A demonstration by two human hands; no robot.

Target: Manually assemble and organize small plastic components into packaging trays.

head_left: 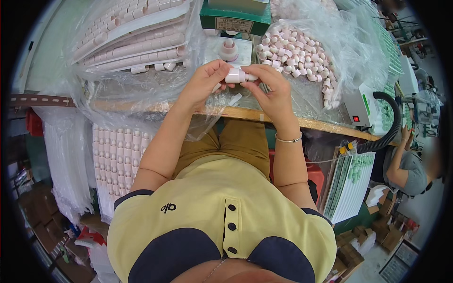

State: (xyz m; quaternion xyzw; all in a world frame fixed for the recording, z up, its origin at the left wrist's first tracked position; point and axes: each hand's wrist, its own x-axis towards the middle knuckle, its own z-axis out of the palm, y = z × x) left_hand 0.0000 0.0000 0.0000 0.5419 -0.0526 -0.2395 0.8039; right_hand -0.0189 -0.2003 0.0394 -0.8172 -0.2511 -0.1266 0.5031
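Above the table's front edge, both hands meet on a small pale pink cap (234,76) with a white rubber-like tip. My left hand (205,85) pinches the wide pink end between thumb and fingers. Its other fingers curl round a whitish piece that I cannot make out. At the narrow tip, my right hand (272,89) grips with thumb and forefinger. Just beyond the hands a pink round fixture (229,50) stands on a white plate. To its right lies a heap of similar pink caps with white tips (295,54).
Stacked rows of pink cylinders (134,45) lie in clear plastic at the left. A green box (234,21) stands at the back. A white device (362,106) with a red switch and black hose (395,115) is at the right. A co-worker (408,170) sits far right.
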